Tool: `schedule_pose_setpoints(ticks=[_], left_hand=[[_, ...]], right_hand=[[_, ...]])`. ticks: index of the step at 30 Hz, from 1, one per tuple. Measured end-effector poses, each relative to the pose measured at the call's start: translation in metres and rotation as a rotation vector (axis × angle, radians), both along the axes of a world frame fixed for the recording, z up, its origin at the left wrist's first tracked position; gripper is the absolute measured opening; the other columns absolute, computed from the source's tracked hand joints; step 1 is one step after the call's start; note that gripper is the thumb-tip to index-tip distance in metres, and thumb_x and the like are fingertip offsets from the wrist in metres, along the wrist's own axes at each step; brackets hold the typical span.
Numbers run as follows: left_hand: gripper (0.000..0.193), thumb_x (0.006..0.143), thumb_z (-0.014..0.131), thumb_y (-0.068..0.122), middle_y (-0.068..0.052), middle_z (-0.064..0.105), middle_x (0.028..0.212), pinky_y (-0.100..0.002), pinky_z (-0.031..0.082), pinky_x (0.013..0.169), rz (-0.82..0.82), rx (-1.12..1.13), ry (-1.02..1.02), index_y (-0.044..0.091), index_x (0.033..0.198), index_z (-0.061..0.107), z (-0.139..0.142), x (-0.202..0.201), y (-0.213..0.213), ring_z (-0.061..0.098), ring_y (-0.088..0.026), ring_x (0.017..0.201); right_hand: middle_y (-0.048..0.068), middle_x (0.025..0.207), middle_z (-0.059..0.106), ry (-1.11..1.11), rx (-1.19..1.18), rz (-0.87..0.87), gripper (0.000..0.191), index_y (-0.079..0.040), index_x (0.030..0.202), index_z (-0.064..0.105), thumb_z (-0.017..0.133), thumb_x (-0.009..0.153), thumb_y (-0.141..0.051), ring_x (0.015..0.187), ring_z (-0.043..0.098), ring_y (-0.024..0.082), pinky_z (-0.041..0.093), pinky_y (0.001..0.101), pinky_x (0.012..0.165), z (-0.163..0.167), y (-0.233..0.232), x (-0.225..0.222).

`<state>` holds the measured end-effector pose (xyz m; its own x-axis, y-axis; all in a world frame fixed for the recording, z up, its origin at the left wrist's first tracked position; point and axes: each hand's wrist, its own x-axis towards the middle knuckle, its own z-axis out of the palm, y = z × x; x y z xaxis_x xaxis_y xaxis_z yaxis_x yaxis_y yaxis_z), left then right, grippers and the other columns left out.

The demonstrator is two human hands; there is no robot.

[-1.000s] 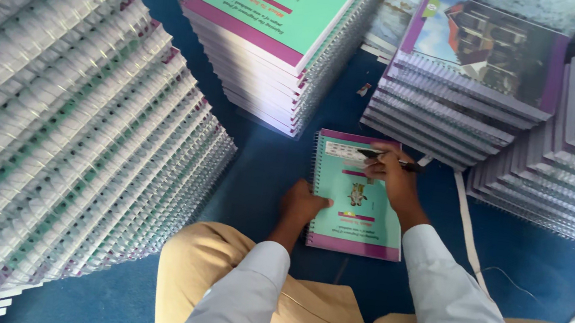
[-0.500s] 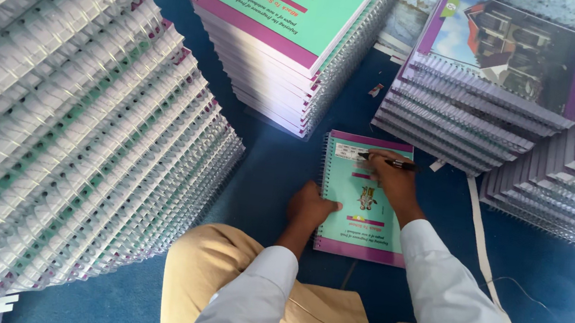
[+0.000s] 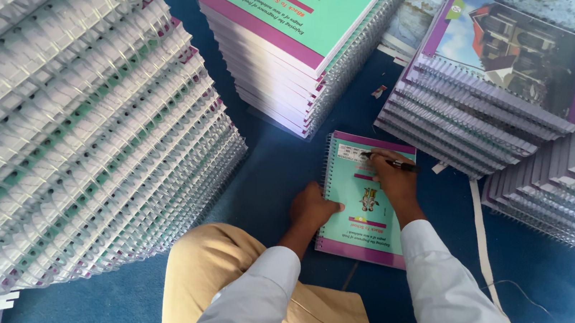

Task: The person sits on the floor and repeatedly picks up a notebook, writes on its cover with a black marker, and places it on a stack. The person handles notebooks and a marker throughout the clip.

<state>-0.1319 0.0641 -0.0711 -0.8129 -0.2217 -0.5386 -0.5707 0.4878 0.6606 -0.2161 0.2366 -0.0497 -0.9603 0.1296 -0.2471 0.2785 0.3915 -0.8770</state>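
My left hand (image 3: 312,208) flat on notebook (image 3: 362,199), right hand (image 3: 390,180) pinching pen (image 3: 392,163); notebook may slide, smearing ink.

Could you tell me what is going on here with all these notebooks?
A person sits on the blue floor, writing on the cover of a teal spiral notebook that lies flat in front of them. The right hand holds a dark pen near the cover's top, while the left hand presses down the notebook's left edge. Tall stacks of similar spiral notebooks stand all around.
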Motion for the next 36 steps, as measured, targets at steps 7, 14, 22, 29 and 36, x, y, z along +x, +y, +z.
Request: schedule_pose_setpoints(ticks=[7,14,22,29,36], left_hand=[[0.060,0.070,0.090,0.032,-0.018,0.073,0.114,-0.043,0.056,0.089,0.010,0.021,-0.010,0.005,0.116,0.064,0.005,0.002,0.000,0.073,-0.032,0.104],[0.060,0.070,0.090,0.032,-0.017,0.073,0.115,-0.043,0.056,0.090,0.022,0.021,-0.018,0.004,0.117,0.064,0.005,0.000,0.000,0.072,-0.032,0.105],[0.059,0.069,0.090,0.032,-0.020,0.072,0.115,-0.045,0.057,0.088,0.014,0.014,0.000,0.003,0.115,0.066,0.001,0.003,0.001,0.072,-0.036,0.105],[0.059,0.068,0.090,0.031,-0.020,0.074,0.112,-0.043,0.057,0.087,0.021,0.047,0.054,0.002,0.112,0.067,-0.011,0.006,0.004,0.074,-0.034,0.102],[0.061,0.066,0.092,0.030,-0.016,0.075,0.111,-0.039,0.058,0.085,0.043,0.110,0.093,0.001,0.113,0.065,-0.023,0.005,0.006,0.075,-0.029,0.098]], right_hand=[[0.005,0.099,0.079,0.078,-0.068,0.061,0.026,-0.009,0.111,0.080,0.066,0.091,-0.020,0.078,0.072,0.011,0.058,0.0235,0.064,-0.010,0.004,0.001],[0.005,0.093,0.078,-0.003,-0.169,-0.031,0.024,-0.008,0.109,0.077,0.067,0.090,-0.019,0.065,0.067,0.014,0.050,0.0272,0.055,-0.022,0.012,-0.009],[0.010,0.064,0.058,0.089,-0.107,-0.068,0.057,0.004,0.080,0.061,0.074,0.099,-0.049,0.050,0.054,0.019,0.041,0.0347,0.046,-0.007,0.083,-0.007],[0.016,0.073,0.068,-0.259,0.515,0.007,0.069,-0.002,0.078,0.071,0.064,0.084,-0.070,0.064,0.069,0.030,0.054,0.0416,0.055,0.026,0.144,0.029],[0.019,0.095,0.079,-0.434,0.747,0.019,0.067,-0.002,0.086,0.082,0.064,0.087,-0.067,0.084,0.076,0.035,0.057,0.0454,0.077,0.001,0.164,0.048]])
